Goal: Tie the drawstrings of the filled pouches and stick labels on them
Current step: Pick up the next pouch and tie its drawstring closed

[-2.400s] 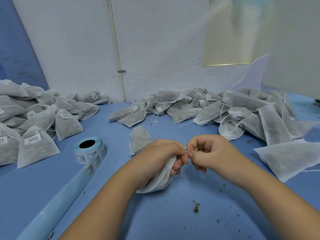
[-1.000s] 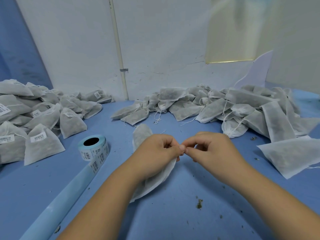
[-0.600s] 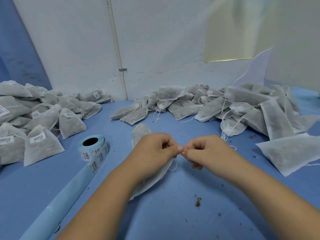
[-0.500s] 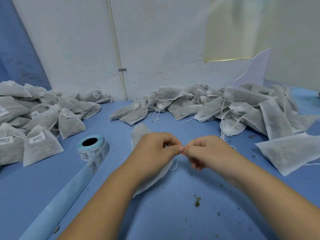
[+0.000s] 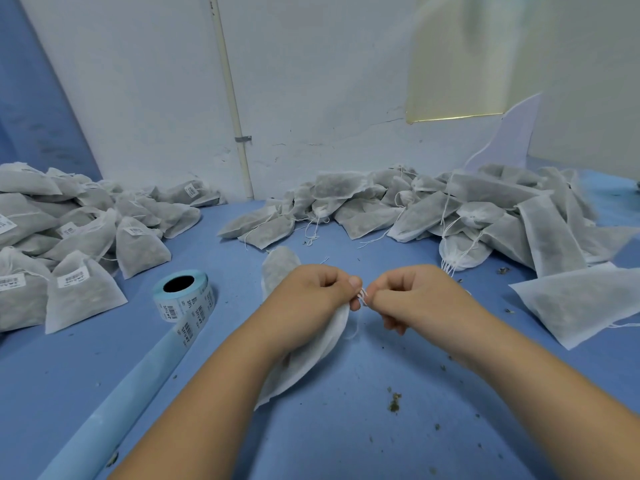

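Head view shows the pouch (image 5: 311,355) at centre frame on the counter (image 5: 329,438), my left hand (image 5: 311,296) gripping its neck, my right hand (image 5: 412,296) pinching the drawstring (image 5: 362,295) beside it, so I'd pull evenly, snugging the knot down.

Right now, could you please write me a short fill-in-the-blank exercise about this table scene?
The left hand and the right hand pinch the white ____ of one pouch.
The label roll stands to the ____ of both hands.
The labelled pouches lie on a ____ table.
Missing words: drawstring, left, blue.
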